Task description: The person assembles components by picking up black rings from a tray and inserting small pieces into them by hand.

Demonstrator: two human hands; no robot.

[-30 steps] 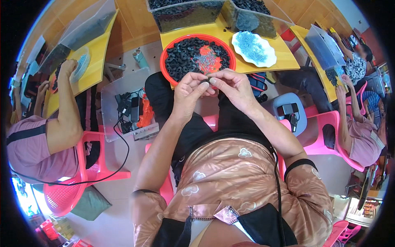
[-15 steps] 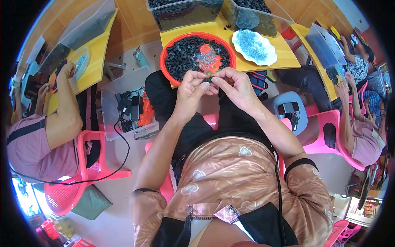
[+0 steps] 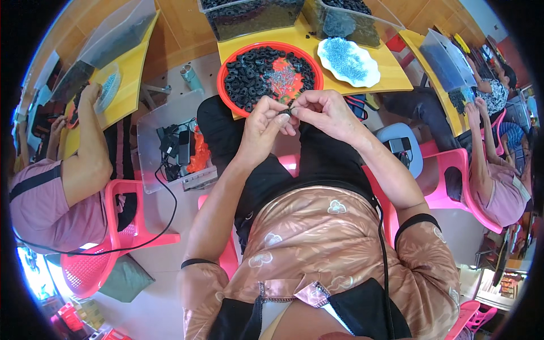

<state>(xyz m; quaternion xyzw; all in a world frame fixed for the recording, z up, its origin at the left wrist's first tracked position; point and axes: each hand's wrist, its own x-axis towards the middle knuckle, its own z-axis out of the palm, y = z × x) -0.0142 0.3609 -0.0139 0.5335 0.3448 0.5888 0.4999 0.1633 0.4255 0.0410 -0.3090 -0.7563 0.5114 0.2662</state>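
Observation:
My left hand (image 3: 264, 126) and my right hand (image 3: 324, 111) meet at the near edge of a round red tray (image 3: 220, 89). Between their fingertips is a small black part (image 3: 287, 110), gripped from both sides and mostly covered by the fingers. The tray bears many black ring-like plastic parts (image 3: 245, 85), with a patch of tiny silvery pieces (image 3: 283, 80) scattered on its bare red bottom. To the right of the tray, a white wavy-edged plate (image 3: 371, 78) carries a heap of small blue-grey pieces (image 3: 344, 58).
Clear bins (image 3: 249, 25) of black parts stand on the yellow table (image 3: 391, 82) at the back. Left of my legs, a clear box (image 3: 148, 139) contains cables and a red bag. People sit at tables on both sides. A black cable (image 3: 176, 207) crosses at left.
My right hand has turned slightly and its fingers have shifted around the small black part. The left hand stays almost in place. The tray appears slightly higher and further left in view.

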